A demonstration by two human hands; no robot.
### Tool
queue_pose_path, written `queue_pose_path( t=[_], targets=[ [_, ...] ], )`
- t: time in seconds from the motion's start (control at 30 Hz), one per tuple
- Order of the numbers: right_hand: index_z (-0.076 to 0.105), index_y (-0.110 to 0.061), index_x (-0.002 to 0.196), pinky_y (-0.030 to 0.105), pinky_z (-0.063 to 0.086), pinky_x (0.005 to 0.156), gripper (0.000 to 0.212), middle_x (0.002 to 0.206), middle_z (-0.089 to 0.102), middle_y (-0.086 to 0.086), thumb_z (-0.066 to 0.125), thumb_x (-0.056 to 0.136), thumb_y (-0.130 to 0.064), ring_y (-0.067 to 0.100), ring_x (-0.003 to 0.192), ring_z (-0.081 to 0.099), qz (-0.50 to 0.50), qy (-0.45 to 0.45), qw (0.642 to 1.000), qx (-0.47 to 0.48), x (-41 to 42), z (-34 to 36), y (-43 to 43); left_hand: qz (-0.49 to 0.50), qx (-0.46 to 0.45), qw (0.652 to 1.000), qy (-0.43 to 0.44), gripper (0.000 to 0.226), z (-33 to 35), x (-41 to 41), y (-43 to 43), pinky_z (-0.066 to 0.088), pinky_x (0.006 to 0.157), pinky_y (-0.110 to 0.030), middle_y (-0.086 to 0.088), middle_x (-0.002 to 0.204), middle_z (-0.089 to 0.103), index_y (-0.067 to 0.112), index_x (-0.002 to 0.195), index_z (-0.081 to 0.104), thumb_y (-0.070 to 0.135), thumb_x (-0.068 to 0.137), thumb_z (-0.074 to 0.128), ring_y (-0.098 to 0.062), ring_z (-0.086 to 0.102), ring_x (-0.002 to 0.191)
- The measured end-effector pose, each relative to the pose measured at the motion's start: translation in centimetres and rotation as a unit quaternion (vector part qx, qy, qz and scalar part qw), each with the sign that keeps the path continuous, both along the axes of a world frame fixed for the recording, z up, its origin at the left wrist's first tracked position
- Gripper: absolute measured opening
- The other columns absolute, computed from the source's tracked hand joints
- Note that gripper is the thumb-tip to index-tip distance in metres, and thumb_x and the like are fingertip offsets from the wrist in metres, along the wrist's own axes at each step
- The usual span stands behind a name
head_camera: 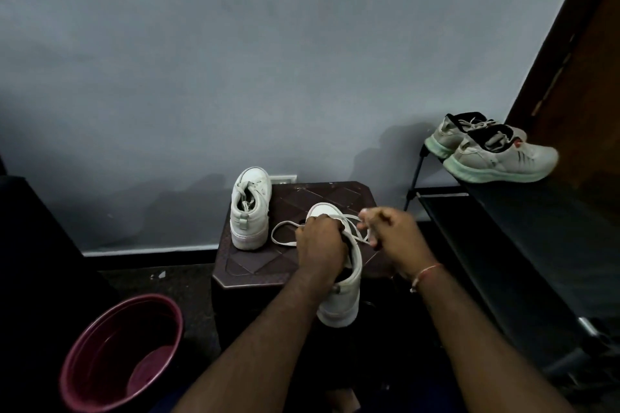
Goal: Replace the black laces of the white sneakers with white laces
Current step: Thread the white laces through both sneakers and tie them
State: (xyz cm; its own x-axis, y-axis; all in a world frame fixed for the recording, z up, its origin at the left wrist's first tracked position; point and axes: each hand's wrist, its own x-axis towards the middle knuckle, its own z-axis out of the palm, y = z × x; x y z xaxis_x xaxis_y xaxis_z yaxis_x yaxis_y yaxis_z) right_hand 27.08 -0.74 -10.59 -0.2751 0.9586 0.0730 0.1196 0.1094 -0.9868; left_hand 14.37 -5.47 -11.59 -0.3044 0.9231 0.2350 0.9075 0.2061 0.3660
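White lace (273, 235), flat and limp, is what the job turns on: it should weigh next to nothing, flop wherever it is let go and fray or buckle if pushed, so I judge it best taken close to its stiff tip and drawn, not shoved, through each eyelet. It loops loose over the dark brown stool (255, 261) to the left of the near sneaker (342, 298), crosses the shoe's front and runs up into the right hand (389, 231), whose fingers pinch it, drawn up together. The left hand (320, 238) grips that sneaker over its lacing, fingers curled down round the upper; the shoe lies on the stool with its heel past the near edge, light but stiff enough to steady by the upper. The other sneaker (250, 211) stands at the stool's far left corner, white lace already in it. No black lace shows. The maroon bucket (144, 298) on the floor shows only its own bottom in the dim light. A pair of running shoes (496, 154) sits on a dark rack (523, 211) at the right
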Motion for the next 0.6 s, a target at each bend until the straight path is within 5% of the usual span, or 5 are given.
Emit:
queue_pose_path(
  t=[0.07,0.3,0.4,0.5,0.6],
  targets=[
    [0.074,-0.003,0.092,0.025,0.046,0.066,0.015,0.085,0.074,0.014,0.061,0.092,-0.011,0.017,0.068,0.064,0.045,-0.26,0.954,0.139,-0.3,-1.4,0.3,0.0,0.005,1.0,-0.013,0.028,0.0,0.1,-0.1,0.043,0.084,-0.038,-0.004,0.108,0.068,0.02,0.104,0.072,0.018,0.083,0.054,-0.029,0.056,0.107],
    [0.068,-0.009,0.087,0.031,0.045,0.079,0.027,0.1,0.069,0.016,0.049,0.097,-0.026,0.031,0.097,0.063,0.115,-0.519,0.834,0.148,-1.5,1.2,1.2,-0.004,-0.005,0.999,-0.043,0.026,0.3,0.0,-0.4,0.045,0.083,-0.037,-0.005,0.105,0.069,0.021,0.103,0.073,0.02,0.084,0.056,-0.029,0.057,0.107],
    [0.061,-0.013,0.07,0.038,0.043,0.066,0.037,0.087,0.058,0.029,0.043,0.102,-0.017,0.021,0.062,0.055,0.126,-0.175,0.976,0.01,-1.0,2.3,0.9,0.005,-0.001,0.998,-0.059,0.027,0.4,0.0,-0.5,0.045,0.086,-0.037,-0.005,0.107,0.069,0.023,0.105,0.072,0.02,0.083,0.057,-0.028,0.057,0.109],
    [0.061,-0.01,0.072,0.025,0.04,0.047,0.036,0.095,0.064,0.029,0.042,0.101,-0.02,0.006,0.04,0.04,0.083,0.308,0.932,-0.174,-0.4,1.6,0.4,0.01,0.008,0.996,-0.086,0.03,0.5,0.1,-0.6,0.044,0.09,-0.037,-0.005,0.111,0.068,0.022,0.107,0.072,0.018,0.081,0.057,-0.028,0.056,0.112],
    [0.058,-0.01,0.08,0.019,0.038,0.046,0.025,0.073,0.068,0.007,0.047,0.101,-0.02,0.005,0.041,0.04,0.035,0.194,0.973,-0.117,-0.4,-0.3,-0.5,0.004,-0.002,0.996,-0.088,0.032,0.2,0.1,-0.5,0.045,0.091,-0.038,-0.005,0.112,0.068,0.023,0.109,0.072,0.017,0.08,0.057,-0.028,0.056,0.112]
  ],
)
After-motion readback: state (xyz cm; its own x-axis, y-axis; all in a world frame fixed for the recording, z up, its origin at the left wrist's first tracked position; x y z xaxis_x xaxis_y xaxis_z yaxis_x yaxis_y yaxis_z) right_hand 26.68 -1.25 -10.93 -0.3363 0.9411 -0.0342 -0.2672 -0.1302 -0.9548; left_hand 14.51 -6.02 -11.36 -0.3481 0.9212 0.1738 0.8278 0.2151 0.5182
